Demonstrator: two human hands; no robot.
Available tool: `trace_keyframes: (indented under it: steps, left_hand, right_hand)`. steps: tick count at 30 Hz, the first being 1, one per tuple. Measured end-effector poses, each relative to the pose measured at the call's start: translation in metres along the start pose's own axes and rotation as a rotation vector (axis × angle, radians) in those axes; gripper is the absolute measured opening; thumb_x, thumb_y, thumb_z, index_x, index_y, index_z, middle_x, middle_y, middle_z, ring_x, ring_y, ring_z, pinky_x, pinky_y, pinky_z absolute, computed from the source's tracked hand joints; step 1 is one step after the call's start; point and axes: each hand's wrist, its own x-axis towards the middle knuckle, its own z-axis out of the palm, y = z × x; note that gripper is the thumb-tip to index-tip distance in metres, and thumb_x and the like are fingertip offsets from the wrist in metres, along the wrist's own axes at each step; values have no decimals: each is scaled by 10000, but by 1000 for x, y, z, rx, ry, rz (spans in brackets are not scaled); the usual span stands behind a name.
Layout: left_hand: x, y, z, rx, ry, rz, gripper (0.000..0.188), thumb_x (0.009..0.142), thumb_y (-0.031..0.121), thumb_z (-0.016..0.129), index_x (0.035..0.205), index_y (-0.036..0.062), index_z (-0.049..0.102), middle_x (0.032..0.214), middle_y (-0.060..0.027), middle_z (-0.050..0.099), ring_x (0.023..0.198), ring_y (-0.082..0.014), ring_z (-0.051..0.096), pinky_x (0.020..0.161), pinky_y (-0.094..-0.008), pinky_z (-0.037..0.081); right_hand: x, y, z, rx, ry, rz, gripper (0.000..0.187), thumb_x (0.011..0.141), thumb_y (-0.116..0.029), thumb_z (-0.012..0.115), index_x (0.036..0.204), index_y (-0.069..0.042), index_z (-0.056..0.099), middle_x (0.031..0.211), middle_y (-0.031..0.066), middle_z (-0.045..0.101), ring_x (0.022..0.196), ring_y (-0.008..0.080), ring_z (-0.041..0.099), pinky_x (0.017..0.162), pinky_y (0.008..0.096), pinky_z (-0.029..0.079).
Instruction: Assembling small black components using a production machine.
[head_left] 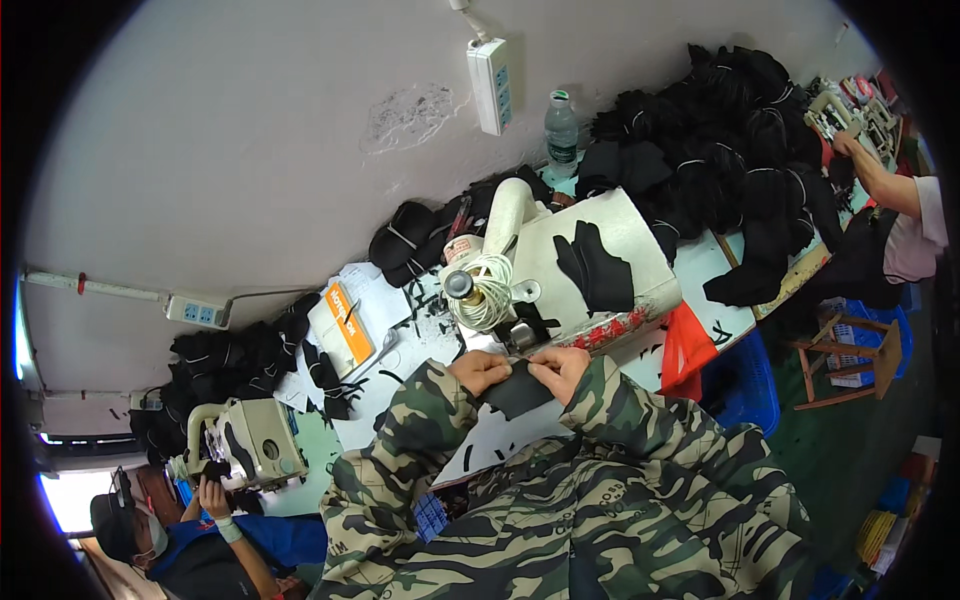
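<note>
A piece of black fabric [520, 394] is stretched between my two hands, close against the front of a cream sewing machine [645, 235]. My left hand [480, 371] pinches its left upper edge. On the other side my right hand [560, 370] pinches its right upper edge, fingers closed. Just beyond the hands are the machine's dark metal working parts [524, 333]. A bundle of white cord or tubing [486, 292] hangs coiled around the machine's left end. Several cut black fabric pieces [597, 268] lie on its flat top.
Black fabric bundles [740, 150] are heaped at the back right, near a plastic bottle [561, 130]. An orange-and-white notebook [343, 328] lies left. A red bag [686, 350] hangs right, above a blue basket [745, 385]. Co-workers sit left [200, 550] and far right [905, 210].
</note>
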Motion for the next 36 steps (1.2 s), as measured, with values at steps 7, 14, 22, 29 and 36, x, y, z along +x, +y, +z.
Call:
trace_keyframes:
  steps: [7, 14, 22, 29, 36]
  left_hand:
    - [1, 0, -18, 440, 261, -131, 247, 714, 256, 559, 838, 69, 661, 707, -145, 625, 661, -275, 612, 638, -352, 470]
    - [14, -7, -32, 362, 186, -233, 238, 723, 244, 582, 837, 51, 660, 707, -128, 632, 681, -247, 616, 648, -335, 467]
    - [14, 2, -39, 335, 122, -249, 235, 741, 217, 583, 907, 60, 639, 764, -135, 632, 748, -238, 612, 681, -326, 457]
    - [8, 49, -14, 239, 300, -138, 302, 734, 257, 637, 906, 9, 635, 724, -119, 629, 674, -192, 595, 632, -300, 457]
    - [-11, -15, -21, -16, 549, -64, 197, 783, 199, 531, 713, 27, 596, 535, -56, 536, 441, -129, 496, 428, -268, 385]
  right_hand:
    - [6, 1, 0, -252, -84, -42, 179, 739, -140, 602, 835, 11, 608, 681, 140, 626, 609, 226, 625, 573, 295, 485]
    - [16, -14, -25, -338, -47, -115, 168, 755, -178, 577, 845, -37, 593, 735, 117, 625, 684, 266, 614, 629, 340, 475]
    - [26, -26, -34, -474, -81, -218, 254, 722, -191, 598, 930, -46, 583, 805, 120, 606, 782, 290, 557, 713, 369, 456]
    - [30, -18, -31, -568, -1, -304, 313, 699, -183, 617, 974, -38, 579, 795, 140, 596, 753, 294, 552, 679, 378, 453]
    - [20, -18, -69, -298, 331, -440, 237, 703, -77, 598, 937, -36, 598, 856, 142, 601, 796, 309, 570, 732, 364, 455]
